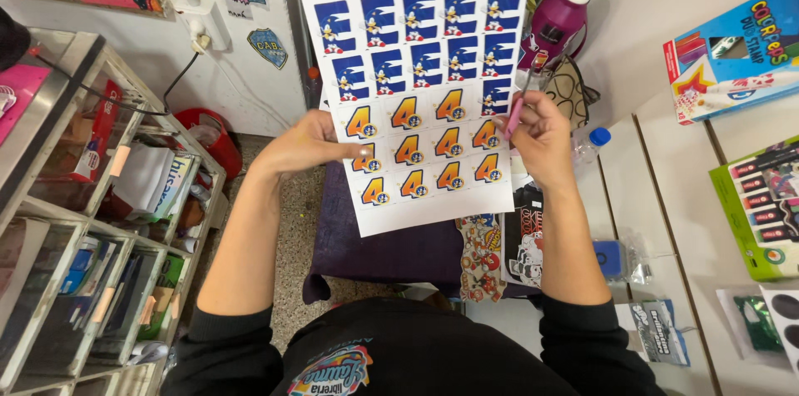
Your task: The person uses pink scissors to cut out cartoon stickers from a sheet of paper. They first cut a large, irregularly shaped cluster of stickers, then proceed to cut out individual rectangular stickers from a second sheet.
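I hold up a white printed sheet [420,96] covered with rows of blue letter stickers and orange number stickers. My left hand [312,142] grips its left edge at mid height. On the sheet's right edge, my right hand [541,138] pinches the paper while also holding a thin pink tool [518,109], which looks like small scissors or a craft knife; I cannot tell which. The sheet hides what lies directly behind it.
A glass display counter [75,221] with stationery stands at left. A purple cloth-covered seat [391,250] sits below the sheet. At right are white shelves [666,171] with boxed marker sets [732,46], a green box [761,204], a magenta bottle [558,21] and small packets.
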